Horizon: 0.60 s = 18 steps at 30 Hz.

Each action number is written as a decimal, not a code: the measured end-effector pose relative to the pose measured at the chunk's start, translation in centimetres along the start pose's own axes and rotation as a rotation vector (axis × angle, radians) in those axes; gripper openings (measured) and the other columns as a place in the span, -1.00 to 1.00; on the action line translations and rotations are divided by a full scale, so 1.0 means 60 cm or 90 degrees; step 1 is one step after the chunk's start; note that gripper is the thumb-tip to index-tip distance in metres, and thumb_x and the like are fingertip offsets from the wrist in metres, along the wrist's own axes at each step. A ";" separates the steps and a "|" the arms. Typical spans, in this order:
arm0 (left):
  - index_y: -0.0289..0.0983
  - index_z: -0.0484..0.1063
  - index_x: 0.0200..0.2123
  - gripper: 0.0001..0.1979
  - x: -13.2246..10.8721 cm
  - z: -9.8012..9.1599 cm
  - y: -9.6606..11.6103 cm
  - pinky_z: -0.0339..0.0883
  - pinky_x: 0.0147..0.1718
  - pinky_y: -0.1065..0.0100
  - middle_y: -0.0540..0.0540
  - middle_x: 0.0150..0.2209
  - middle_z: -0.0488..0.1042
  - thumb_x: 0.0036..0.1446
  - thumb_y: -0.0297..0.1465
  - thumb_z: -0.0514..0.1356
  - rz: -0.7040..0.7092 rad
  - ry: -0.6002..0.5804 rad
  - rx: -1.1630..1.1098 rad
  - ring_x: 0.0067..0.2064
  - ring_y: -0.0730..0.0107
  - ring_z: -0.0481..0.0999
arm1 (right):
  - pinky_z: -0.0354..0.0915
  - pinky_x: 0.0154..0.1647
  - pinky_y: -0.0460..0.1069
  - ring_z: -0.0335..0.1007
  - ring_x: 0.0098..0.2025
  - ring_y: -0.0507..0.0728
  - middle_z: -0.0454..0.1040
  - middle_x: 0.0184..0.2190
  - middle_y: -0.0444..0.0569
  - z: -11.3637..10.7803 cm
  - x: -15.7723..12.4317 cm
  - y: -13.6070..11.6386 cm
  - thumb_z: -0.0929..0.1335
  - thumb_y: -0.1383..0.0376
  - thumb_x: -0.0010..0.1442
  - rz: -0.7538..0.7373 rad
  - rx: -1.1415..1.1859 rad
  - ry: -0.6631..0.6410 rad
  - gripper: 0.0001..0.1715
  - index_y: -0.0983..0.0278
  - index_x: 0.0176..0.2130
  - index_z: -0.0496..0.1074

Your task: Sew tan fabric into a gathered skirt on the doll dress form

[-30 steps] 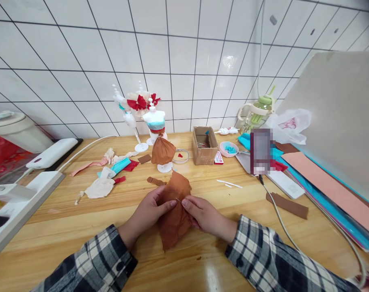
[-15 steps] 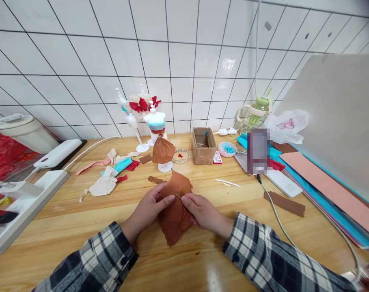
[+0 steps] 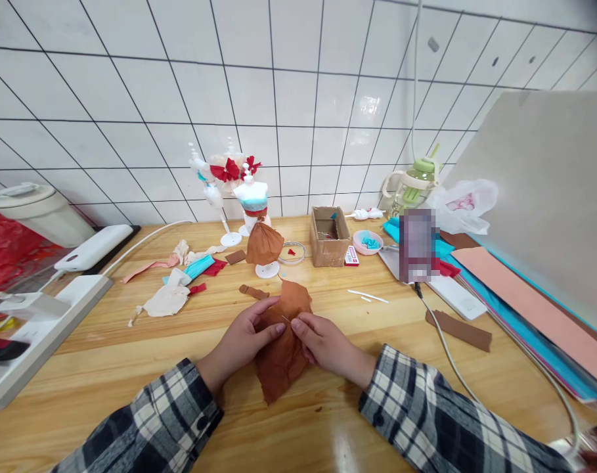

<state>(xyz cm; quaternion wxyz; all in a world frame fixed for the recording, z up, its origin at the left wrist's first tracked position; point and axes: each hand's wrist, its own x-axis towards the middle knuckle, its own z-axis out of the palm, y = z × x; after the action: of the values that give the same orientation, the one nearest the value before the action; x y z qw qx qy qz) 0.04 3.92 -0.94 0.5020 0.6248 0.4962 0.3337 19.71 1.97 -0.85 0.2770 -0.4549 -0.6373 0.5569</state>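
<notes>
My left hand (image 3: 256,333) pinches the left side of a crinkled brown crepe paper piece (image 3: 282,371), with the thumb lying across its front. On the other side, my right hand (image 3: 322,340) is closed with thumb and forefinger round a thin needle (image 3: 286,318), whose tip lies against the paper. The right hand's lower fingers are partly hidden behind the brown piece. Beyond the hands stands a small white dress form (image 3: 253,192) with a blue and red band and a puffed brown skirt (image 3: 265,242).
A cardboard box (image 3: 330,251) stands behind, beside a pink bowl (image 3: 368,242) holding blue scraps. Colored scraps (image 3: 166,302) lie at left near a white power strip (image 3: 46,341). A cable (image 3: 446,348), a brown strip (image 3: 460,330) and stacked sheets (image 3: 534,309) lie at right.
My right hand has shifted slightly, and more of the needle shows past its fingertips. The brown paper's top corner has dropped a little, while both hands keep their grip.
</notes>
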 end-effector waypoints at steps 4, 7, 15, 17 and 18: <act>-0.27 0.33 0.12 -0.35 0.000 0.000 0.006 0.28 0.11 0.10 -0.18 0.12 0.42 -0.04 -0.16 0.30 -0.001 0.002 0.009 0.12 0.04 0.39 | 0.05 -0.61 -0.12 0.10 -0.64 -0.04 0.18 -0.70 -0.27 0.001 0.003 0.004 0.12 -0.13 0.27 0.003 0.012 -0.002 -0.48 0.22 -0.44 0.16; -0.27 0.33 0.12 -0.35 0.001 -0.002 0.004 0.25 0.12 0.12 -0.19 0.13 0.41 -0.03 -0.15 0.29 0.005 0.004 0.024 0.13 0.05 0.38 | 0.05 -0.61 -0.12 0.09 -0.65 -0.04 0.17 -0.69 -0.27 0.000 0.005 0.007 0.15 -0.10 0.28 0.005 0.013 -0.007 -0.51 0.22 -0.44 0.17; -0.25 0.38 0.08 -0.41 0.000 0.001 -0.001 0.28 0.07 0.16 -0.17 0.09 0.44 0.01 -0.09 0.26 -0.017 0.001 -0.075 0.12 0.07 0.37 | 0.03 -0.63 -0.12 0.05 -0.65 -0.05 0.11 -0.68 -0.29 0.001 0.009 0.014 0.17 -0.03 0.29 -0.005 0.040 -0.009 -0.57 0.21 -0.43 0.17; -0.24 0.39 0.05 -0.45 0.002 0.002 -0.004 0.25 0.09 0.20 -0.15 0.08 0.45 0.02 -0.11 0.26 -0.013 0.005 -0.112 0.12 0.10 0.36 | 0.02 -0.63 -0.13 0.07 -0.65 -0.04 0.13 -0.69 -0.28 0.000 0.008 0.012 0.16 -0.04 0.29 -0.003 0.038 -0.016 -0.56 0.22 -0.43 0.17; -0.24 0.39 0.05 -0.45 0.003 0.002 -0.005 0.26 0.07 0.21 -0.14 0.06 0.46 0.02 -0.11 0.27 -0.015 0.001 -0.126 0.11 0.11 0.37 | 0.02 -0.62 -0.13 0.08 -0.64 -0.04 0.14 -0.68 -0.28 0.000 0.007 0.010 0.15 -0.04 0.29 -0.003 0.036 -0.019 -0.56 0.22 -0.42 0.17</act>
<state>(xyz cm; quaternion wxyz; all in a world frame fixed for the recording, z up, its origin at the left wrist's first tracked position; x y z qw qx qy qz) 0.10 4.05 -1.29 0.5646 0.5659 0.4688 0.3757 19.70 2.31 -1.49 0.2813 -0.4374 -0.6265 0.5806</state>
